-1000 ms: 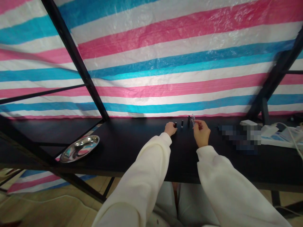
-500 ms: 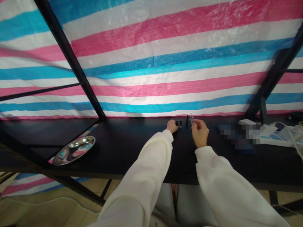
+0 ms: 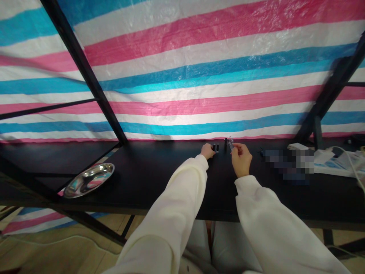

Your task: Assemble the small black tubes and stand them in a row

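My left hand [image 3: 208, 151] is closed at the far side of the black table, its fingertips on a small black cylinder [image 3: 214, 147]. A similar black cylinder [image 3: 218, 148] stands upright just to the right of it. Another slim black cylinder [image 3: 225, 144] stands a little farther right, between my two hands. With thumb and fingers pinched, my right hand [image 3: 242, 159] holds a small clear-grey piece [image 3: 230, 144] beside that cylinder. The piece is too small to make out its kind, and my fingers hide its lower part.
An oval shiny metal tray [image 3: 89, 180] lies at the left end of the black table [image 3: 137, 179]. On the right are a blurred-out patch [image 3: 288, 165], a white box [image 3: 297, 146] and plastic bags with a white cable [image 3: 346, 160]. Black frame posts [image 3: 85, 72] stand before a striped sheet [image 3: 182, 91].
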A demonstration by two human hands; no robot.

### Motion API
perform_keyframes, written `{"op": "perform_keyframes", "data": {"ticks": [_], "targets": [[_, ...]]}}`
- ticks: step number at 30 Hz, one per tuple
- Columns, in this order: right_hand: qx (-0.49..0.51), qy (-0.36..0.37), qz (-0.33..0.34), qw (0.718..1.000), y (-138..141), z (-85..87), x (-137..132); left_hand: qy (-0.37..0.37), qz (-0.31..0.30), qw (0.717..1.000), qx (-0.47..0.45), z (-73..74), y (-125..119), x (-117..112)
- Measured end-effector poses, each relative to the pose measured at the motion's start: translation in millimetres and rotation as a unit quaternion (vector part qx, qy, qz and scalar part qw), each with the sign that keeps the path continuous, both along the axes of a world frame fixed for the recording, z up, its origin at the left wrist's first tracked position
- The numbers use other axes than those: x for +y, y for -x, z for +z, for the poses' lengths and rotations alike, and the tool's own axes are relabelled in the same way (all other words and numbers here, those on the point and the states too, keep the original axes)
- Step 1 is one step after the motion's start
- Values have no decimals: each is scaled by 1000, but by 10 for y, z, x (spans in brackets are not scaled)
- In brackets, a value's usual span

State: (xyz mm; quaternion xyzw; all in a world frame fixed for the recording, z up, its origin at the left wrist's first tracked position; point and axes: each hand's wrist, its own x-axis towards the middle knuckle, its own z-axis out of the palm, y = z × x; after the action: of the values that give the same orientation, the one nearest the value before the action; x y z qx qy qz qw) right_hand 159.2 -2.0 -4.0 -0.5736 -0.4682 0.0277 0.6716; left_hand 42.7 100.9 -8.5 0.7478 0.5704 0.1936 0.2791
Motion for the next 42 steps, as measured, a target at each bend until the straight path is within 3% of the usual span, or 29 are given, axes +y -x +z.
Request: {"op": "perform_keyframes", "data": {"ticks": [7, 13, 18, 23, 34, 42], "targets": [[12, 1, 2, 1000, 7, 22, -16, 10, 15, 999, 39, 89, 133, -64], [15, 39, -31, 999, -25, 12, 5, 23, 2, 995, 98, 149, 401, -371], [15, 178, -57, 982, -138, -70, 89, -105, 41, 992, 58, 69, 506, -647], [-2, 302, -37, 953, -304, -217, 209, -166, 16, 985, -32, 14, 514, -740], [-189, 328, -68, 923, -479, -242, 505, -210, -3, 975, -76, 14, 501, -826], [-233, 332, -60, 912, -447, -225, 583, -204, -5, 976, -75, -8, 504, -821]]}}
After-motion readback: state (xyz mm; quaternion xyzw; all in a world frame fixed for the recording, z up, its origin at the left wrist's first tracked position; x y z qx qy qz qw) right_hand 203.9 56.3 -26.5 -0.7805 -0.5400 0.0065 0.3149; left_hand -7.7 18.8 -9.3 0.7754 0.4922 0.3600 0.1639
